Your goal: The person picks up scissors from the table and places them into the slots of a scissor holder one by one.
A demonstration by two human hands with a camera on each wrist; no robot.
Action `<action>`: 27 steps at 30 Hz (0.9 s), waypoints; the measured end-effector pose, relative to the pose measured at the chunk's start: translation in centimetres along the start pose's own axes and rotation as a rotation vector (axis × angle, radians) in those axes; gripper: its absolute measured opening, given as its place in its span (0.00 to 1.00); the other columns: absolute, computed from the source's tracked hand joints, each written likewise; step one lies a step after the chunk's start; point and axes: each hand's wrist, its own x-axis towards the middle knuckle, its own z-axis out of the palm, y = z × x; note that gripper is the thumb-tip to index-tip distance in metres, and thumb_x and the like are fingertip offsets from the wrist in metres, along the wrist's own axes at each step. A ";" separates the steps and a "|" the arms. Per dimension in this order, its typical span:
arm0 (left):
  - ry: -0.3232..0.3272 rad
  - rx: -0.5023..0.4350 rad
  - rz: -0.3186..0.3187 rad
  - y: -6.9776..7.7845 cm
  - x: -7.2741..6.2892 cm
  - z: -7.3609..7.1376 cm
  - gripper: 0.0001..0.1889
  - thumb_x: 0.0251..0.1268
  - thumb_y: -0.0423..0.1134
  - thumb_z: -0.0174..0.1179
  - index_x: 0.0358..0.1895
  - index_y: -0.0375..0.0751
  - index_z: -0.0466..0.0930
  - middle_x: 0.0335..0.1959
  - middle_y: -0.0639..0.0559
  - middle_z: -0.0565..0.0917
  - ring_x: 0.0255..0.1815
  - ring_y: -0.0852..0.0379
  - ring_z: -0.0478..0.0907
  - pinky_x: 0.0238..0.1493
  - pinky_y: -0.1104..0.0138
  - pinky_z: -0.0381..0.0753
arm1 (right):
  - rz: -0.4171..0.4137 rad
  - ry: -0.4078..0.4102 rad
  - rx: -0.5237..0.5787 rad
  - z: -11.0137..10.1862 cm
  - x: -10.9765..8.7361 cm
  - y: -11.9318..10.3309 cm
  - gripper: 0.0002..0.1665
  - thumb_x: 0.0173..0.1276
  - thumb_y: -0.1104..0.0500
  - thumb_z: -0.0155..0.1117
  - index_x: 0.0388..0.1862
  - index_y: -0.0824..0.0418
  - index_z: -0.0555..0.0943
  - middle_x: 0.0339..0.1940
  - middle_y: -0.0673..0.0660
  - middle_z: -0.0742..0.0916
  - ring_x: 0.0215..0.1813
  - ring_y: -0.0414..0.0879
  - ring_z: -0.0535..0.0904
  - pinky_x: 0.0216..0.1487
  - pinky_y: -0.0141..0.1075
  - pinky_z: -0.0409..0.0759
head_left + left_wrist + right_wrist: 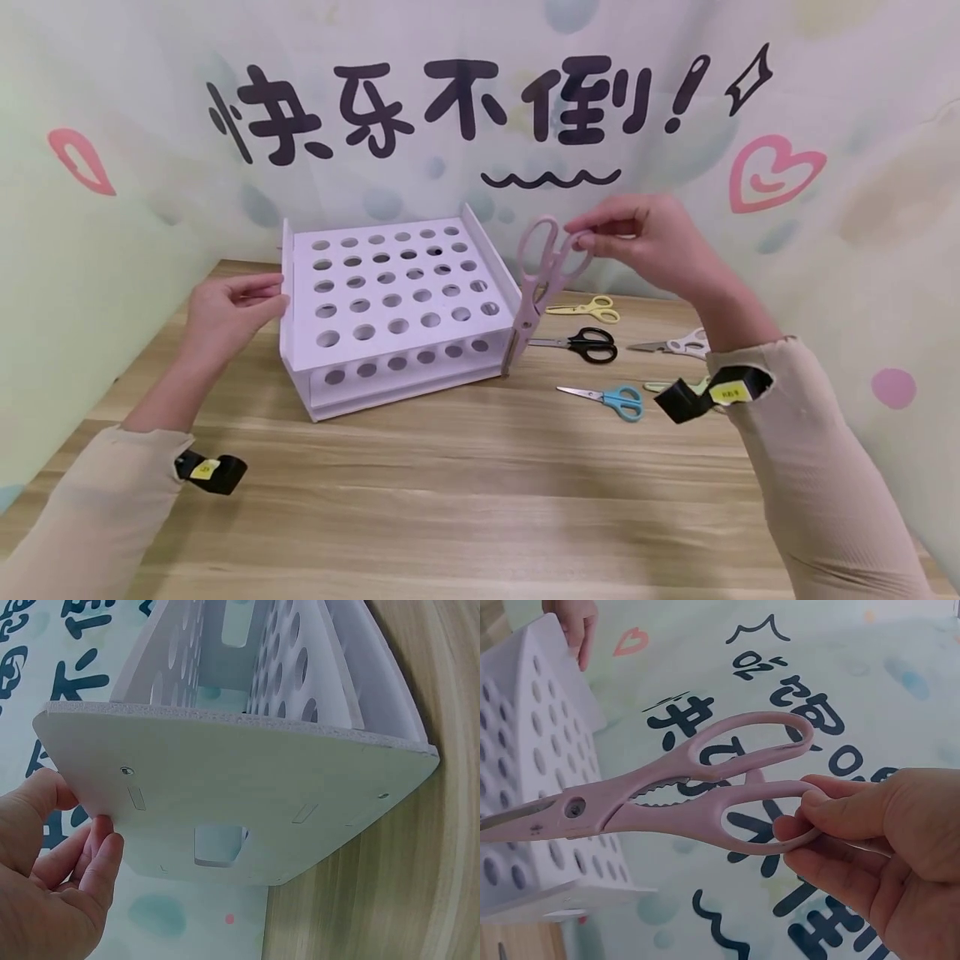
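A white, layered rack with rows of round holes (382, 330) stands on the table. My left hand (228, 312) is at its left side panel (225, 772), thumb at the upper edge and fingers against the outer face. My right hand (645, 242) pinches one handle loop of the pink scissors (528, 308) between thumb and fingers. They hang tilted with blades down, the tips overlapping the rack's front right corner in the head view. In the right wrist view the pink scissors (645, 799) show a serrated grip between the handles.
Right of the rack lie yellow scissors (600, 309), black scissors (592, 345), blue scissors (622, 402), white scissors (686, 343) and pale green scissors (697, 386) partly behind the right wrist strap. A printed cloth (375, 187) hangs behind the table.
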 end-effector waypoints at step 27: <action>0.000 0.036 -0.002 0.2 -0.2 -0.1 0.24 0.58 0.41 0.61 0.55 0.29 0.74 0.27 0.73 0.74 0.29 0.77 0.74 0.30 0.82 0.74 | 0.011 0.034 -0.069 -1.3 8.7 -1.6 0.13 0.61 0.65 0.63 0.45 0.66 0.83 0.37 0.56 0.84 0.36 0.41 0.81 0.42 0.28 0.77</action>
